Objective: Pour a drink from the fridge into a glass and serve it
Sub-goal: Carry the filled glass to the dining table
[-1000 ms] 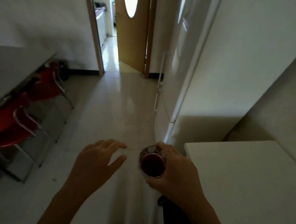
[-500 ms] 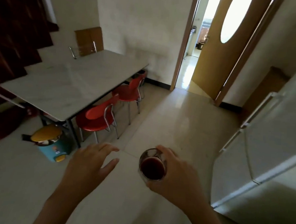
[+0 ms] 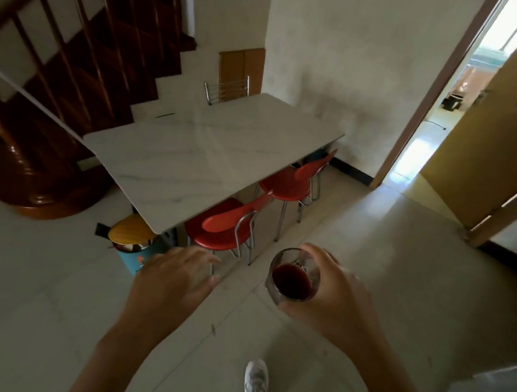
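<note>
Glass (image 3: 292, 277) of dark drink is upright in the right hand (image 3: 333, 292), fingers wrapped round its wall. Left hand (image 3: 169, 281) is empty, fingers loosely spread. Bench (image 3: 211, 157) lies ahead and left of the glass, well apart; the left hand is nearer it.

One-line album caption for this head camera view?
Right hand carries a clear glass of dark red drink toward a white marble-topped table.

Pale tiled floor (image 3: 348, 335); white marble table (image 3: 199, 150), red chairs (image 3: 219, 226), bin (image 3: 132, 243) standing on it.
</note>
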Action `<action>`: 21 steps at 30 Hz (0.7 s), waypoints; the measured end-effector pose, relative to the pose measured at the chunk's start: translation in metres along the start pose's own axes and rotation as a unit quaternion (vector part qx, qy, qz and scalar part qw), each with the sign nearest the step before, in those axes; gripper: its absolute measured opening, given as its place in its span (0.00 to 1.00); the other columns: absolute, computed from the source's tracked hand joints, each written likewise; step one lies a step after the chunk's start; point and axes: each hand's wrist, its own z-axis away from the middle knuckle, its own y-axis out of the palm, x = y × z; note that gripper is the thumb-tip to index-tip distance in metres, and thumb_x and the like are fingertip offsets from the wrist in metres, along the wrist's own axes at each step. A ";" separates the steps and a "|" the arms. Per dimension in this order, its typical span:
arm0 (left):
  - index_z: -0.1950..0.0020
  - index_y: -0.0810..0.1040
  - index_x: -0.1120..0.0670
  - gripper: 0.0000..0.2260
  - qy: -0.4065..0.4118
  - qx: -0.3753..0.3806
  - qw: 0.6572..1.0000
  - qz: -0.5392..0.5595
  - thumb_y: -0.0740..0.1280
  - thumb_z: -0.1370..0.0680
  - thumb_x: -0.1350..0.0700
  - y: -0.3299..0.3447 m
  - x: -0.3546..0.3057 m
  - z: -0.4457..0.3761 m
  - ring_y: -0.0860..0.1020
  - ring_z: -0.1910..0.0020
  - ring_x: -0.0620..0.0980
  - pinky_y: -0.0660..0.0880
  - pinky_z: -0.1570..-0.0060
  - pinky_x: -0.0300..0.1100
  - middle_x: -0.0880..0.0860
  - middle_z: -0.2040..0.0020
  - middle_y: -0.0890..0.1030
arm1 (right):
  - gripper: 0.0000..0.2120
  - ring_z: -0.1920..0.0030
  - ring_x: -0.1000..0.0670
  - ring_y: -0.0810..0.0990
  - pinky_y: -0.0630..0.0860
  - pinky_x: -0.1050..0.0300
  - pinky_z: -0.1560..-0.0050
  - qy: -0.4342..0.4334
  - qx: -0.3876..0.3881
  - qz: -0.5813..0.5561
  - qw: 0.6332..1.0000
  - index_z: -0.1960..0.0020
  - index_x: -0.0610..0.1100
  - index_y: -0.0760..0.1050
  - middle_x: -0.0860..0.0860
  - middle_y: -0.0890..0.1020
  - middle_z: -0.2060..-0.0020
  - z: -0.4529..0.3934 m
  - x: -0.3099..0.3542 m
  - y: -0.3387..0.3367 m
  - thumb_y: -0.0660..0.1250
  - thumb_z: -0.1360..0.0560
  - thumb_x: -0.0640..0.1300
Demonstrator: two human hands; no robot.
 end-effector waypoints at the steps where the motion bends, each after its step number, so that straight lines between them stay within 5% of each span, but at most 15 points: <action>1: 0.49 0.80 0.48 0.12 -0.011 -0.002 1.000 0.003 0.63 0.26 0.46 0.006 0.004 -0.019 0.79 0.54 0.45 0.74 0.58 0.42 0.45 0.51 0.81 | 0.38 0.54 0.59 0.74 0.75 0.55 0.49 -0.009 0.005 0.002 1.000 0.35 0.60 0.62 0.66 0.73 0.52 -0.023 -0.005 0.001 0.72 0.42 0.64; 9: 0.46 0.79 0.47 0.12 -0.093 -0.028 0.995 0.009 0.63 0.25 0.45 0.032 0.031 -0.163 0.77 0.49 0.44 0.73 0.53 0.42 0.43 0.48 0.81 | 0.36 0.56 0.61 0.75 0.68 0.61 0.58 -0.060 0.042 0.019 0.997 0.37 0.61 0.63 0.66 0.75 0.54 -0.211 -0.034 0.001 0.71 0.43 0.61; 13: 0.46 0.80 0.47 0.17 -0.136 -0.035 0.990 0.007 0.58 0.27 0.42 0.043 0.055 -0.216 0.78 0.48 0.47 0.70 0.51 0.43 0.44 0.48 0.81 | 0.39 0.47 0.55 0.76 0.69 0.55 0.51 -0.077 0.063 0.028 0.995 0.35 0.60 0.62 0.62 0.76 0.43 -0.295 -0.034 0.011 0.70 0.43 0.64; 21: 0.47 0.79 0.45 0.08 -0.191 -0.037 0.979 0.054 0.67 0.25 0.47 0.075 0.130 -0.341 0.78 0.48 0.46 0.71 0.50 0.43 0.42 0.47 0.80 | 0.41 0.44 0.52 0.76 0.70 0.53 0.48 -0.067 0.084 0.032 0.994 0.34 0.58 0.62 0.59 0.76 0.41 -0.460 -0.024 0.067 0.73 0.44 0.60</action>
